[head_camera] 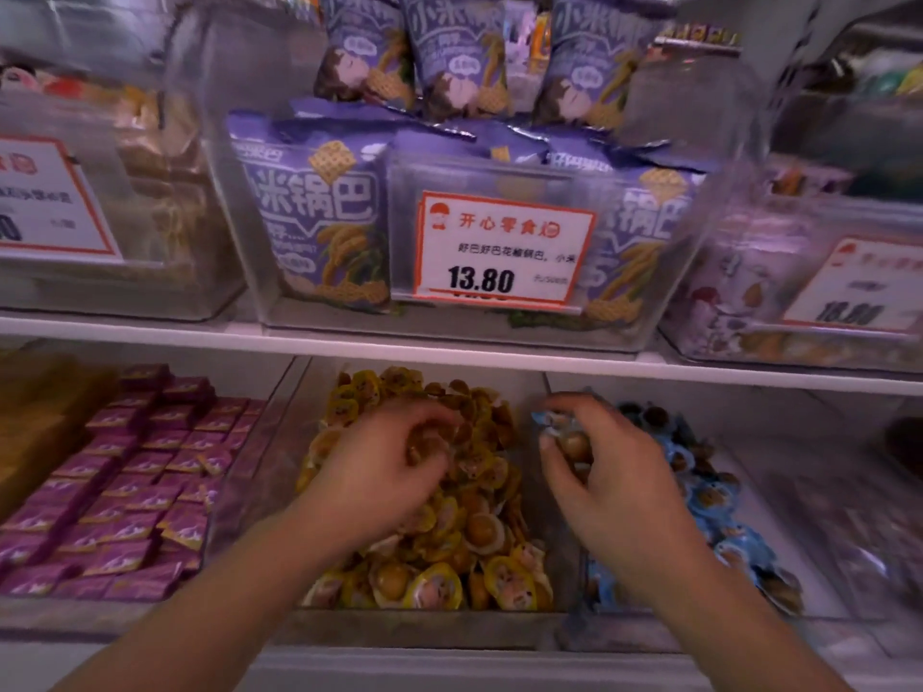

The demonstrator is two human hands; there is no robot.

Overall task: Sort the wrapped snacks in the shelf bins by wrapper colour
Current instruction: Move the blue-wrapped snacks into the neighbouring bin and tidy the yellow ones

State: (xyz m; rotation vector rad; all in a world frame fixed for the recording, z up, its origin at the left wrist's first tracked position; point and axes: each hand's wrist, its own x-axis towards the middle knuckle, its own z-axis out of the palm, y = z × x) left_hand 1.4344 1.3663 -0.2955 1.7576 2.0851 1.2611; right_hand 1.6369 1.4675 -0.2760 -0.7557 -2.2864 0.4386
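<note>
A person reaches both hands into clear bins on the lower shelf. The left hand (394, 457), fingers curled, digs into the yellow-wrapped snacks (449, 566) filling the middle bin (424, 624), gripping one or more. The right hand (594, 467) pinches several blue-wrapped snacks (559, 432) above the divider, beside the blue-wrapped pile (709, 496) in the right bin (824, 581). Purple packets (130, 486) fill the left bin.
</note>
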